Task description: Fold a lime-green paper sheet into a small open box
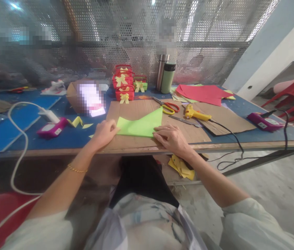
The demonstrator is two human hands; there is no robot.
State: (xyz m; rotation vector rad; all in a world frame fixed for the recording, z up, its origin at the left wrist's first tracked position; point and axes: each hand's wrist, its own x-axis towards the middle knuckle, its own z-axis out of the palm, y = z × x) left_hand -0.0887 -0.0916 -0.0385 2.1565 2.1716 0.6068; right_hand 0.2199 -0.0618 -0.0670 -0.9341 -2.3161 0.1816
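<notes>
A bright green sheet [141, 125], paper or felt, lies folded on a piece of brown cardboard [133, 143] near the table's front edge. Its upper right corner rises to a point. My left hand [105, 133] pinches the sheet's left end between thumb and fingers. At the right end, my right hand [171, 139] grips the lower corner with its fingers closed over the edge. Just beyond that hand lie scissors [171, 108] with red and yellow handles, a knife-like blade [184, 121] and a yellow glue gun [196, 114].
Small red baskets [123, 83] with yellow bows stand at the back, beside a green bottle [168, 78]. Red sheets [201, 93] lie back right. Purple power sockets [52, 128] trail cords on both sides. A lit phone [92, 99] leans at the left.
</notes>
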